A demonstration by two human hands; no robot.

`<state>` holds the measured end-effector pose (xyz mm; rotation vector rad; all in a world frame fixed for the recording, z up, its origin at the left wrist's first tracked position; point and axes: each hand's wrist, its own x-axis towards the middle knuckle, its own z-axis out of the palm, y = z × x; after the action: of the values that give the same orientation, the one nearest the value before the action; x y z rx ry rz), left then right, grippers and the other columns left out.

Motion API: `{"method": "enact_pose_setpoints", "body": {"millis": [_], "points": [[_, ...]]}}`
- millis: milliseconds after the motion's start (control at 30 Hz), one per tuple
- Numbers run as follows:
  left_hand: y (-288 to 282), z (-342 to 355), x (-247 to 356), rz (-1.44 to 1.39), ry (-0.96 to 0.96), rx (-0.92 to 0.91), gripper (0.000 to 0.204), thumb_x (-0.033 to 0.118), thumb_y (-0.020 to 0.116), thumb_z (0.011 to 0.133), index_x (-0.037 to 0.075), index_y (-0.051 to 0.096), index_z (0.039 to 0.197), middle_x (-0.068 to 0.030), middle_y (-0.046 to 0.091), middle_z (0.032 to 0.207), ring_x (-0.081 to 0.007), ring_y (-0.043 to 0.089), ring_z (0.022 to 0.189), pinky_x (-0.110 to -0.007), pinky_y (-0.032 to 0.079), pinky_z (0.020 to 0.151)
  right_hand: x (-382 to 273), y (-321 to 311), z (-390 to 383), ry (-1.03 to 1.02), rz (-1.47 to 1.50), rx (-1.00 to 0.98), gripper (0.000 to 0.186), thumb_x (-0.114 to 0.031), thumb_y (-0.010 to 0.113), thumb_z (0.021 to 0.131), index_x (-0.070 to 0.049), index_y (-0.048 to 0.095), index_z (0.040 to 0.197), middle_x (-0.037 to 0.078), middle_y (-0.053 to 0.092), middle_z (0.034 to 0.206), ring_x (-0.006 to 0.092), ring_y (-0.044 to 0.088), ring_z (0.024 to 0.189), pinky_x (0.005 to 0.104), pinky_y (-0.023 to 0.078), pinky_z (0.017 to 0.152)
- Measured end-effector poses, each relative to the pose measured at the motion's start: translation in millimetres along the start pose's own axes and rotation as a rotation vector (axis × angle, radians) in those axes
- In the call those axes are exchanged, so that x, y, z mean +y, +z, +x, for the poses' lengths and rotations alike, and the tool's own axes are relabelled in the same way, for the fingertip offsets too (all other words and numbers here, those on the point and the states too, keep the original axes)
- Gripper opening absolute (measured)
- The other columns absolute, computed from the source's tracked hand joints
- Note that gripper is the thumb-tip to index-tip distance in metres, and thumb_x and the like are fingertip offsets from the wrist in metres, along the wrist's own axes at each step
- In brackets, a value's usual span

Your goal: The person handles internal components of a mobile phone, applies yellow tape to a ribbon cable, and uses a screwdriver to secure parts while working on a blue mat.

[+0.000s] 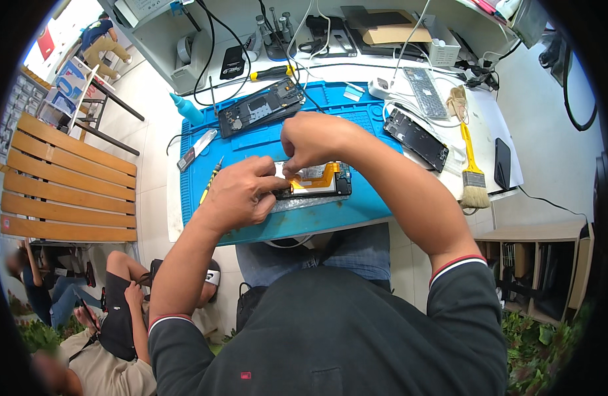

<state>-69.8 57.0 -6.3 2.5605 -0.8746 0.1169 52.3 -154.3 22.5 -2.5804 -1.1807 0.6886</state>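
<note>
Two hands: left hand (241,190), right hand (316,140), at opened phone (320,191)
Grip: cannot tell for either
Brush (473,175): three o'clock from phone

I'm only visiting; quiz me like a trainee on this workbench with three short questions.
1. True or false: the yellow-handled paintbrush lies right of the blue mat.
2. Which is by the mat's upper left corner: A) teal bottle, B) coffee mug, C) tennis ball?
3. Fill in: the left hand and right hand are at an opened phone with a ____ flex cable.

Key: 1 true; 2 A; 3 orange.
</note>
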Motion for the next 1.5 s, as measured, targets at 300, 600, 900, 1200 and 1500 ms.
{"method": "enact_pose_setpoints", "body": {"millis": [300, 600, 900, 1200, 1500], "points": [[8, -1, -4, 0.072, 0.004, 0.072, 0.036, 0.005, 0.079, 0.075, 0.017, 0.087, 0.108, -0.0042, 0.068, 0.098, -0.0271, 0.071, 0.091, -0.041, 0.059, 0.077, 8, 34, -50, -0.046, 0.108, 0.201, 0.051, -0.03, 0.094, 0.083, -0.002, 0.083, 0.124, 0.015, 0.079, 0.127, 0.0359, 0.072, 0.126, 0.0455, 0.056, 0.111], [3, 4, -4, 0.129, 0.018, -0.001, 0.035, 0.006, 0.08, 0.077, 0.019, 0.086, 0.109, -0.0033, 0.068, 0.098, -0.0263, 0.07, 0.091, -0.041, 0.059, 0.076, 9, 36, -53, -0.037, 0.118, 0.212, 0.05, -0.027, 0.092, 0.084, -0.004, 0.083, 0.127, 0.014, 0.078, 0.13, 0.0337, 0.069, 0.131, 0.0454, 0.054, 0.114], [4, -1, 3, 0.209, 0.136, 0.009, 0.036, 0.007, 0.082, 0.075, 0.019, 0.085, 0.109, -0.0033, 0.066, 0.096, -0.0265, 0.07, 0.089, -0.042, 0.059, 0.075, 13, 43, -55, -0.074, 0.161, 0.241, 0.049, -0.028, 0.093, 0.084, -0.004, 0.083, 0.126, 0.014, 0.077, 0.131, 0.035, 0.068, 0.131, 0.0457, 0.052, 0.116], [1, 2, 2, 0.039, -0.03, -0.014, 0.033, 0.005, 0.077, 0.08, 0.016, 0.086, 0.11, -0.0065, 0.072, 0.102, -0.0277, 0.074, 0.093, -0.04, 0.061, 0.079, 44, 51, -115, -0.046, 0.137, 0.422, 0.081, -0.034, 0.1, 0.078, 0.0, 0.069, 0.144, 0.017, 0.073, 0.136, 0.0364, 0.062, 0.137, 0.047, 0.051, 0.117], [12, 37, 24, 0.005, 0.104, 0.049, 0.035, 0.012, 0.081, 0.087, 0.016, 0.085, 0.122, -0.0081, 0.072, 0.111, -0.0279, 0.074, 0.1, -0.04, 0.062, 0.085, 54, 75, -122, -0.09, 0.189, 0.475, 0.084, -0.034, 0.101, 0.074, -0.001, 0.068, 0.145, 0.016, 0.073, 0.135, 0.0361, 0.061, 0.134, 0.0468, 0.048, 0.117]]}}
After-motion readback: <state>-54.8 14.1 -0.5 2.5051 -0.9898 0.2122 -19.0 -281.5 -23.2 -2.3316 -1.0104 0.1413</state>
